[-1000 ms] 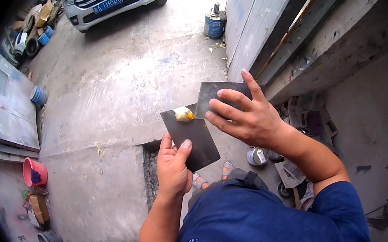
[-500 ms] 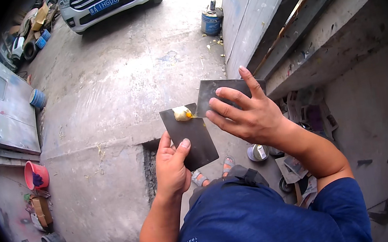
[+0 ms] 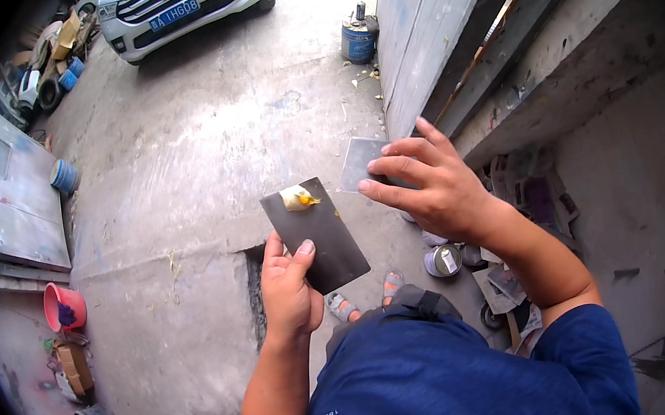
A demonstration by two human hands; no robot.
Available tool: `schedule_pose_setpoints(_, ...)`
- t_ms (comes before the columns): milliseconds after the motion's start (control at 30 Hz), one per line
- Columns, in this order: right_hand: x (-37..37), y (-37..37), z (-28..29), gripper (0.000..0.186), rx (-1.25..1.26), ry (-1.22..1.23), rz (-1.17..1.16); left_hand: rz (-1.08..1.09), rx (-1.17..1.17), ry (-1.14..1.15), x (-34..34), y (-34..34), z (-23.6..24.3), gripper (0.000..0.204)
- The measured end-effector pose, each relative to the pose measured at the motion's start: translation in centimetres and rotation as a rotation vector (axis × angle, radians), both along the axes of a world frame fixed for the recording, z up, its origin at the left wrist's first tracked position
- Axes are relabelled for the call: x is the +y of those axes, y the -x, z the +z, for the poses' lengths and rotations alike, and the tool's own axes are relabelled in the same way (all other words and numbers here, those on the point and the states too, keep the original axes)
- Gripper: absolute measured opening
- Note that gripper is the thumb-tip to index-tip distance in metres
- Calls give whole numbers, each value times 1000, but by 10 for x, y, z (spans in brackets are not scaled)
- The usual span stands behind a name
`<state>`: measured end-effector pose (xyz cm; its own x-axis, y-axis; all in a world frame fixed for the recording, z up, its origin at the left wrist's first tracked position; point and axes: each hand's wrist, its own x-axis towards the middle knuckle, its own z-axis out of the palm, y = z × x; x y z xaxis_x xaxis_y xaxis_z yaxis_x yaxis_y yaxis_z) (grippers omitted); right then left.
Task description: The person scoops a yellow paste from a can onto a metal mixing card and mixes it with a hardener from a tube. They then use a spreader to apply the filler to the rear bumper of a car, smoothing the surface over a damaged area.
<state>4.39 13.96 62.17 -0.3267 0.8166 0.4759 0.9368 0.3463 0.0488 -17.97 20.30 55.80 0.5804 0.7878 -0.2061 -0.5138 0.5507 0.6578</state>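
My left hand (image 3: 289, 293) grips the lower left side of a dark flat plate (image 3: 325, 246), its thumb pressed on the face. Near the plate's top edge lies a lump of cream putty (image 3: 294, 197) with a yellow-orange streak of paste (image 3: 311, 201) at its right side. A small yellow smear shows on the plate's right edge. To the right, my right hand (image 3: 435, 190) is closed on a thin grey flat spreader (image 3: 358, 162), which is tilted and catches the light. The spreader stands apart from the plate; my fingers hide much of it.
A white car (image 3: 184, 9) stands ahead. Blue buckets (image 3: 359, 43) sit by the grey metal door (image 3: 433, 18) and along the left. A pink basin (image 3: 64, 306) lies at left, a tin can (image 3: 443, 261) by my feet. A dark pit edge (image 3: 256, 276) breaks the concrete floor.
The spreader has come away from the putty and turned, now showing a paler face. The yellow-orange paste is spread wider on the lump. The plate has shifted slightly left.
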Motion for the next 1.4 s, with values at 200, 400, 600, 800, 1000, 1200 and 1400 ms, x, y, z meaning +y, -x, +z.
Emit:
schedule_pose_setpoints(200, -18, 29, -40, 61, 656, 133, 166, 182, -84, 1, 2, -6, 2, 35)
schedule_pose_setpoints(400, -16, 40, -63, 54, 633, 49, 129, 223, -118, -104, 6, -6, 2, 37)
schedule_pose_setpoints(600, -23, 21, -72, 46, 983, 85, -125, 322, -59, -221, 11, -8, 4, 36)
schedule_pose_setpoints(800, -28, 23, -63, 50, 1523, 580, 39, 409, 83, -392, 10, -7, -9, 35)
schedule_pose_setpoints(1000, 9, 15, -56, 47, 1068, 234, -407, 323, 117, -449, 11, 2, -13, 36)
schedule_pose_setpoints(1200, -9, 14, -65, 53, 1754, 514, 20, 348, -37, -311, 22, 6, -15, 37)
schedule_pose_setpoints(1400, 3, 38, -74, 43, 1756, 647, 100, 174, -230, -314, 23, 13, -19, 42)
